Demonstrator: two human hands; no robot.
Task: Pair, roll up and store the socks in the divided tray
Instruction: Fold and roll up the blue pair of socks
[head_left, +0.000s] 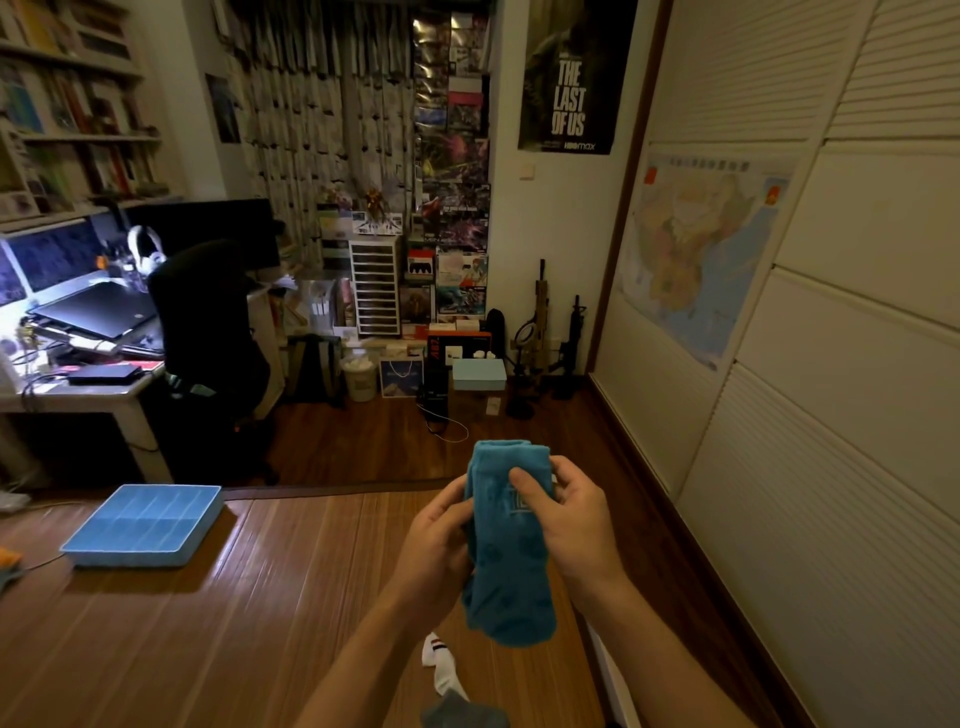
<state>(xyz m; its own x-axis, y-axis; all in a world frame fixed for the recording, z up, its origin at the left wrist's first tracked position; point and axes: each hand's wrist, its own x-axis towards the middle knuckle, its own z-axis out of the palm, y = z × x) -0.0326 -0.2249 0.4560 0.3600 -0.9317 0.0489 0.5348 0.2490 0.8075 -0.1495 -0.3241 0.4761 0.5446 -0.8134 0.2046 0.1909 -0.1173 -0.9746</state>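
Observation:
A pair of teal socks (511, 561) hangs in front of me, laid one on the other, cuffs up and toes down. My left hand (434, 545) grips them from the left side at mid-length. My right hand (574, 514) holds the upper part, thumb pressed on the front near the cuff. The blue divided tray (111, 550) sits on the wooden platform to the left, its compartments showing no socks. A white sock with striped cuff (439, 662) and a grey sock (462, 712) lie on the platform below my hands.
The wooden platform (234, 623) ends at a step down to the floor. White sliding wardrobe doors (831, 467) run along the right. A desk with a laptop and a black chair (208, 332) stand at left. Something orange (8, 558) lies at the left edge.

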